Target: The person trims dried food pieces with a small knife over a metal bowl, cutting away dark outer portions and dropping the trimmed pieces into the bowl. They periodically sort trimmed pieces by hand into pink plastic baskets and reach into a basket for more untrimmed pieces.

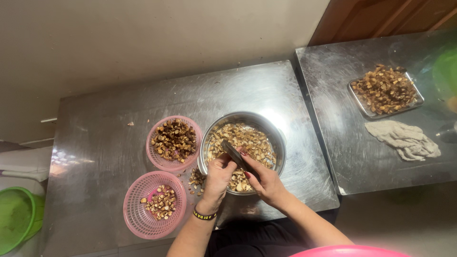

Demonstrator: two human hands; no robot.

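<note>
A steel bowl [275, 133] full of pale brown chopped pieces stands in the middle of the steel table [104, 147]. My left hand [218, 177], with a black wristband, rests over the bowl's near rim and pinches a small piece. My right hand [266, 183] holds a dark knife [234, 154] whose blade points up-left over the bowl, right by my left fingers. A few pieces lie on the table beside the bowl's left rim.
Two pink mesh baskets sit left of the bowl: the far basket [157, 159] heaped with dark pieces, the near basket [135, 219] with a small pile. On a second table at right stand a steel tray [419, 102] of pieces and a grey cloth [404, 139]. A green tub [16, 221] stands at the lower left.
</note>
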